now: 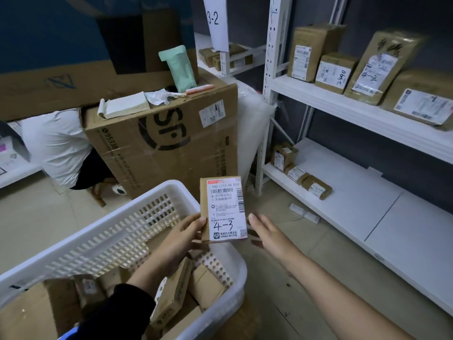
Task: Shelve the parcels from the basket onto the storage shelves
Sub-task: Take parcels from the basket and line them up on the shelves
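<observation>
L hand (182, 231) holds a small brown parcel (223, 208) upright over the far-right corner of the white basket (171, 186). The thumb sits on the label's lower-left edge w/ the other fingers tucked behind the box, so it's a pinch on that corner. The label faces the person, "4-3" handwritten in black near the bottom. R hand (266, 231) is just right of the parcel's lower edge, fingers straight and close together, holding nothing. It's a bit blurred, so can't tell if the fingertips touch the box.

The basket sits near-left, slotted walls, w/ several more brown parcels (171, 298) jumbled inside at its near end. The L forearm, in a dark sleeve, passes over them.

Right side: white metal shelving unit (343, 104). Its upper board carries four brown boxes in a row. One tall leaning box (382, 67) has "4-2" on its label, and the squat box (334, 72) left of it is marked "2490". The lower board (355, 192) has a few small packets (316, 187) grouped at its far-left end.

Far centre: big SF carton (161, 143) on the floor, w/ a label pad (125, 106) and a green mailer (179, 67) on top. A paper sign (215, 20) reading "3-2" hangs above. Another person (56, 143) in a white shirt is bent behind the carton, far left. A power strip (304, 213) lies on the floor by the shelf foot.
</observation>
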